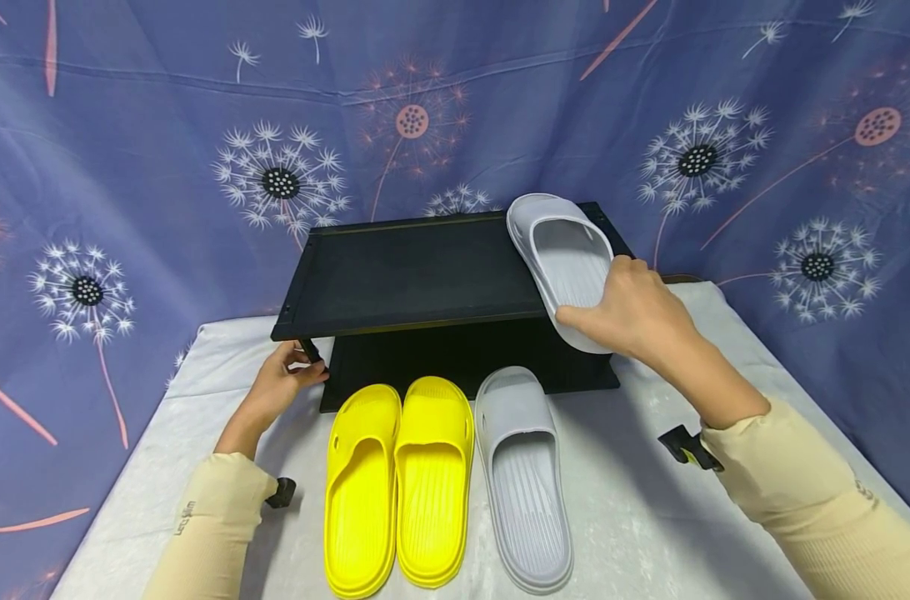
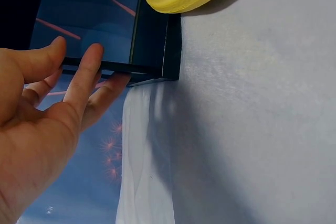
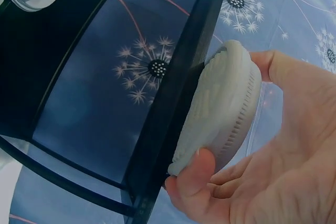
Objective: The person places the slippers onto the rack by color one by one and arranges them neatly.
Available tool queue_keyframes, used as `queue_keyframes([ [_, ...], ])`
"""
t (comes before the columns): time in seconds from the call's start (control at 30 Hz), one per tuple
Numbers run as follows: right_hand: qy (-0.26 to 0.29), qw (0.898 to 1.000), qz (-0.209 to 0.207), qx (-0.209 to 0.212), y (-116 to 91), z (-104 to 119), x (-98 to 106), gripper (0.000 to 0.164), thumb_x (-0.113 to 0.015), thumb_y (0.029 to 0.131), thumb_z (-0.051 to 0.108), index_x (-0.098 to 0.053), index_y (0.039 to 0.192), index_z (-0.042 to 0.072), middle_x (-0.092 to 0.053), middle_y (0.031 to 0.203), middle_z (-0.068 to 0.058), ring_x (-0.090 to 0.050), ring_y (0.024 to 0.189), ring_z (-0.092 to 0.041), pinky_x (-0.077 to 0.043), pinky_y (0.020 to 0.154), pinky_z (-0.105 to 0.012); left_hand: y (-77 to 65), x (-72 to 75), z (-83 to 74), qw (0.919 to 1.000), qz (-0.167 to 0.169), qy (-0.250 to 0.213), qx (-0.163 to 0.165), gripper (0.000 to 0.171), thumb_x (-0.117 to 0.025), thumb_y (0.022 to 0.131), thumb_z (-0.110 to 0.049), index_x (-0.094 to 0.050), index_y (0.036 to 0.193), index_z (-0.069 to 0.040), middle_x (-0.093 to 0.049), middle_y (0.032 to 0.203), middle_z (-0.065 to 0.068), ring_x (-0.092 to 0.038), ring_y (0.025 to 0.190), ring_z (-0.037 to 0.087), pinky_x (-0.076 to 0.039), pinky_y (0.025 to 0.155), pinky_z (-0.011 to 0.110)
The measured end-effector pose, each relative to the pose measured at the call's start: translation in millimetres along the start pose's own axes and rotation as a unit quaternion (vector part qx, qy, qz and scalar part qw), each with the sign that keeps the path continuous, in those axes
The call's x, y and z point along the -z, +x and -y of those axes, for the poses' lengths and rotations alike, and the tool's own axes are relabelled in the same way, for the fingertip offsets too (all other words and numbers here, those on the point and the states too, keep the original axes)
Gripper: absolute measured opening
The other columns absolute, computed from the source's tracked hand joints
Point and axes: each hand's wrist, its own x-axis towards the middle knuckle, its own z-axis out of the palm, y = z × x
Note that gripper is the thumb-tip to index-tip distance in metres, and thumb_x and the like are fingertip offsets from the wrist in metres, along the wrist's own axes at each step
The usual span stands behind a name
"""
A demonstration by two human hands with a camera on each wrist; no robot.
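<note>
A grey slipper lies at the right end of the black rack's top shelf, toe toward the back. My right hand grips it by the heel, thumb on the insole side; the right wrist view shows the sole projecting past the shelf's front edge. At the rack's left side, my left hand holds the thin upright bar between thumb and fingers. A second grey slipper stands on the table in front, beside two yellow slippers.
The rack's lower shelf lies in shadow beneath the top one. White cloth covers the table. Behind it hangs a blue curtain with dandelion prints, close to the rack's back.
</note>
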Motion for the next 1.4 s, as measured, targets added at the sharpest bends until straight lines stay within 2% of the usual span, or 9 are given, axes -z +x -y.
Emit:
queue_keyframes([
  [0.63,-0.015,0.998,0.058,0.011,10.5,0.4,6.2,0.084,-0.063,0.077,0.052,-0.043,0.119,-0.017,-0.047,0.115,-0.033,-0.047,0.101,-0.047,-0.044,0.076,-0.060,-0.2,-0.8,0.2,1.0000,-0.003,0.003,0.004,0.028,-0.058,0.095,-0.003,-0.041,0.116,0.003,-0.045,0.112,0.023,-0.061,0.106,0.044,-0.049,0.094,0.046],
  [0.87,-0.023,0.997,0.076,0.015,8.2,-2.2,8.8,0.093,-0.061,0.079,0.061,-0.040,0.124,-0.018,-0.044,0.120,-0.035,-0.042,0.108,-0.048,-0.043,0.080,-0.062,-0.1,0.1,0.1,1.0000,-0.001,0.009,0.004,0.030,-0.058,0.096,-0.006,-0.041,0.118,0.002,-0.045,0.113,0.023,-0.063,0.105,0.040,-0.050,0.094,0.044],
  [1.03,-0.020,0.997,0.076,0.021,4.2,-1.8,11.4,0.102,-0.058,0.079,0.070,-0.037,0.127,-0.018,-0.044,0.122,-0.035,-0.041,0.111,-0.049,-0.041,0.082,-0.062,-0.7,0.6,0.4,1.0000,0.000,0.008,0.004,0.029,-0.058,0.096,-0.006,-0.040,0.118,0.002,-0.045,0.113,0.023,-0.062,0.106,0.042,-0.050,0.094,0.044],
  [1.17,-0.018,0.998,0.062,0.027,-1.0,-2.6,13.0,0.110,-0.053,0.079,0.076,-0.034,0.130,-0.019,-0.042,0.121,-0.035,-0.040,0.109,-0.049,-0.041,0.079,-0.063,-0.9,0.1,0.3,1.0000,-0.001,0.004,0.003,0.028,-0.057,0.095,-0.003,-0.040,0.117,0.002,-0.045,0.112,0.022,-0.061,0.106,0.044,-0.050,0.093,0.043],
  [1.27,-0.019,0.999,0.041,0.024,-7.0,-2.5,13.0,0.111,-0.047,0.079,0.080,-0.033,0.129,-0.018,-0.041,0.120,-0.034,-0.038,0.107,-0.047,-0.041,0.075,-0.062,-1.0,-0.6,0.1,1.0000,-0.003,0.001,0.004,0.027,-0.056,0.095,0.000,-0.041,0.117,0.002,-0.045,0.112,0.022,-0.063,0.104,0.040,-0.050,0.093,0.044],
  [1.4,-0.018,0.999,0.029,0.016,-14.1,-2.2,13.1,0.111,-0.034,0.081,0.083,-0.033,0.129,-0.017,-0.039,0.121,-0.034,-0.038,0.108,-0.047,-0.040,0.075,-0.063,-1.0,-0.8,-0.5,1.0000,-0.004,-0.003,0.002,0.027,-0.057,0.095,0.000,-0.041,0.115,0.003,-0.045,0.111,0.023,-0.063,0.104,0.041,-0.050,0.093,0.046],
])
